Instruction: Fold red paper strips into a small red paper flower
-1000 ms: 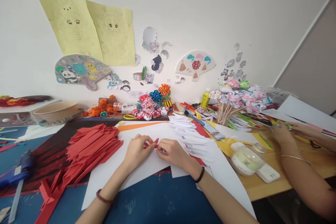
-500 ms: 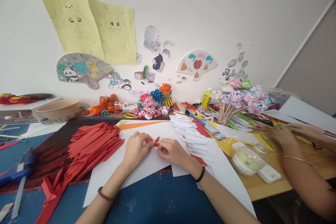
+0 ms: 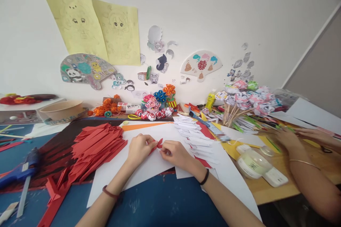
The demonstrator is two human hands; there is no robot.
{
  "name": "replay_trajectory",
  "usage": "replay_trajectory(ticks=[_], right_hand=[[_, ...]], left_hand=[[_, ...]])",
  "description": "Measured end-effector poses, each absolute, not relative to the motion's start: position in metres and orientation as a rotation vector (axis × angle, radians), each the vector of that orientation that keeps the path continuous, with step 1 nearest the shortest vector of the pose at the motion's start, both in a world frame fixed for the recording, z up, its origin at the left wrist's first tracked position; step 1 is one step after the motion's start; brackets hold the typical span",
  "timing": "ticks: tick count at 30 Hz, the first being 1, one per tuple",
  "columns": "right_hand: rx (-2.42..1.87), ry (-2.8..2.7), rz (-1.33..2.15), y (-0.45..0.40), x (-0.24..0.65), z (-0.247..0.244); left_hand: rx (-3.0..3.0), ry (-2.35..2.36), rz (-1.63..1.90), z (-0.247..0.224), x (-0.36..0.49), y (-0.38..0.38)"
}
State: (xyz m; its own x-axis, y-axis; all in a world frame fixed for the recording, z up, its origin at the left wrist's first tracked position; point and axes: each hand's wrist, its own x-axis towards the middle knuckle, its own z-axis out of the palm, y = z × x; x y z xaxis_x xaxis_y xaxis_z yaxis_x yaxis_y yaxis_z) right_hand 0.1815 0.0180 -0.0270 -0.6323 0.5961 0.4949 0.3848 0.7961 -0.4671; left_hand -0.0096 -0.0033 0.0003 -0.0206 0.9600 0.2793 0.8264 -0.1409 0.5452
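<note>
Between my hands is a small piece of folded red paper (image 3: pixel 160 143), its pointed tips sticking up. My left hand (image 3: pixel 141 148) pinches its left side with thumb and forefinger. My right hand (image 3: pixel 173 152) has curled fingers closed on its right edge. Both hands rest over white paper sheets (image 3: pixel 114 173). A large pile of folded red paper strips (image 3: pixel 97 147) lies left of my left hand. A stack of folded white paper strips (image 3: pixel 195 138) is fanned out to the right of my right hand.
A blue glue gun (image 3: pixel 22 172) lies at left. A bottle (image 3: pixel 253 163), a blue-strapped watch (image 3: pixel 209 126) and a bunch of paper flowers on sticks (image 3: pixel 239 103) are at right. Another person's hands (image 3: pixel 286 138) work at far right. Small flower crafts (image 3: pixel 151 103) line the wall.
My hands keep their hold on the red paper with hardly any movement. The whole view has shifted slightly. At far right, the other person's near hand is blurred by motion.
</note>
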Motion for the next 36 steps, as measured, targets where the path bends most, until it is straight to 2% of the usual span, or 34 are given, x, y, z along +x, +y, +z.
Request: replay_trajectory(ticks=[14, 36], right_hand=[[-0.751, -2.377, 0.381, 0.016, 0.182, -0.025], [-0.701, -2.366, 0.235, 0.025, 0.185, -0.022]], left_hand=[[2.078, 1.646, 0.933, -0.002, -0.017, 0.0], [2.175, 1.613, 0.884, -0.011, -0.012, -0.001]])
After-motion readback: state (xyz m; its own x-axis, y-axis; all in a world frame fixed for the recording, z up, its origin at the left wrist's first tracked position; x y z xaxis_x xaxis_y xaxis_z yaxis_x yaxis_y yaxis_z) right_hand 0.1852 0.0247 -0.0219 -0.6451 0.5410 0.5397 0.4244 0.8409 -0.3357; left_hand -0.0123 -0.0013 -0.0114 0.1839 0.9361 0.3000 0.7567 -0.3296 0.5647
